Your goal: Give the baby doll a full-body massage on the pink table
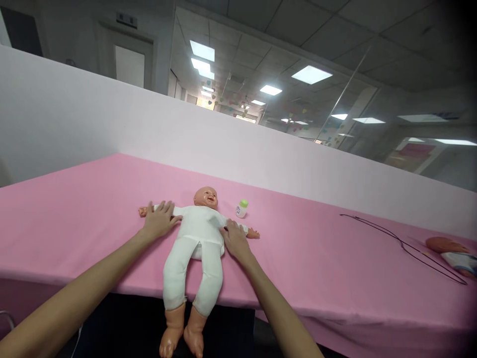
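Note:
A baby doll [199,226] in a white cloth suit lies on its back on the pink-covered table [298,258]. Its arms are stretched out to the sides, and its bare feet hang past the front edge. My left hand [159,221] lies over the doll's sleeve on the left, fingers spread and thumb beside the torso. Over the other sleeve rests my right hand [236,238], fingers apart, its thumb near the doll's side. Both hands touch the doll without a visible closed grip. A small bottle [241,209] with a green cap stands just beyond the doll's arm on the right.
A thin dark cord [398,241] curves across the table at the right. Near the right edge lies another doll [447,246], partly cut off. Behind the table runs a low white partition [231,149] with glass panels above it.

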Demonstrator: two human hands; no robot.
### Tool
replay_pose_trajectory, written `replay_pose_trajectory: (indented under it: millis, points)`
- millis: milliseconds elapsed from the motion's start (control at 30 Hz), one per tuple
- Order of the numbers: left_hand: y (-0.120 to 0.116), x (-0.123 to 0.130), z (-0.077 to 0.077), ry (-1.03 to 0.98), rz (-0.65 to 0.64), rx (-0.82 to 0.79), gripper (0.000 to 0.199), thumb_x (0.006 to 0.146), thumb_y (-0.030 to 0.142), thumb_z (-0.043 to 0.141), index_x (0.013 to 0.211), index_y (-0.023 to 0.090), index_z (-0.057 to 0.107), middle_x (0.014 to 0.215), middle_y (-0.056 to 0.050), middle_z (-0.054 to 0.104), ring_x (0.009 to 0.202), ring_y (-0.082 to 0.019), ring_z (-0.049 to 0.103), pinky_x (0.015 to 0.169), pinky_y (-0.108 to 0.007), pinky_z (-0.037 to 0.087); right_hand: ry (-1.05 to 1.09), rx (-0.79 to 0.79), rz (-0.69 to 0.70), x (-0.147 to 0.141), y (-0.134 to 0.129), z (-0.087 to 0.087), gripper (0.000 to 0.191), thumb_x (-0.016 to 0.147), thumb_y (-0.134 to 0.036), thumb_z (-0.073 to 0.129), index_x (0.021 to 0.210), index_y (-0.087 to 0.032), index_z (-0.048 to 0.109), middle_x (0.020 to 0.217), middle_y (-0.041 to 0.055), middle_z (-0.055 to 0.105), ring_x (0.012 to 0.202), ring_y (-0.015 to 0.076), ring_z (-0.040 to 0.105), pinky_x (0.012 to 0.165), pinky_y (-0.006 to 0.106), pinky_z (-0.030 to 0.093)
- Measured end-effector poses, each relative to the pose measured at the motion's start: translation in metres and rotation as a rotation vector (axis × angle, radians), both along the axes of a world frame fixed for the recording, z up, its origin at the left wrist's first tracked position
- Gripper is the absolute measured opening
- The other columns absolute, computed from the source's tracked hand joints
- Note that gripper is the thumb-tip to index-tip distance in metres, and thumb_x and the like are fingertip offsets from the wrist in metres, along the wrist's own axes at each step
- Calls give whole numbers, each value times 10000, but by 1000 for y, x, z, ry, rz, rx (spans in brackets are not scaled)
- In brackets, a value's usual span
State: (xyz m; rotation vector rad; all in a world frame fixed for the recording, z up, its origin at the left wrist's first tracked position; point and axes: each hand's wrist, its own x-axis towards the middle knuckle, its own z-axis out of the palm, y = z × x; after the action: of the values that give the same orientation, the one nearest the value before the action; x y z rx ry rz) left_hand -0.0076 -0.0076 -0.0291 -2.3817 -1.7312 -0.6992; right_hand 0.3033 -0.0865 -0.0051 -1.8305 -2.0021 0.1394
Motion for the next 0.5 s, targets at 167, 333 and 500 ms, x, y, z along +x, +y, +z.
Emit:
replay_pose_trajectory:
  millis: [167, 333, 500]
  points:
    - [3, -45, 25, -52, 186, -230, 549, 954, 619, 484, 1065, 141, 729, 1112, -246, 766, 1048, -443, 696, 1021, -621, 408, -283, -27, -291, 47, -7, 8, 608, 1091, -452, 359, 1569, -91, 458, 1662, 242, 405, 1563, 397, 308, 1250, 653, 63]
    - [1, -62, 41, -248, 121, -377, 438, 782, 662, 652, 797, 223, 654, 938, -136, 766, 825, -333, 707, 621, -347, 413, -142, -101, -481, 79, -7, 21, 582, 1059, -499, 402, 1270, -24, 664, 1346, 332, 635, 1320, 457, 537, 1082, 584, 382]
    - [-4, -62, 50, -580, -43, -444, 444, 593, 548, 814, 901, 233, 757, 794, -65, 732, 711, -280, 682, 561, -310, 400, 263, -88, -342, 88, -9, 14, 442, 925, -606, 641, 972, -167, 654, 1012, 161, 732, 956, 313, 676, 788, 381, 519]
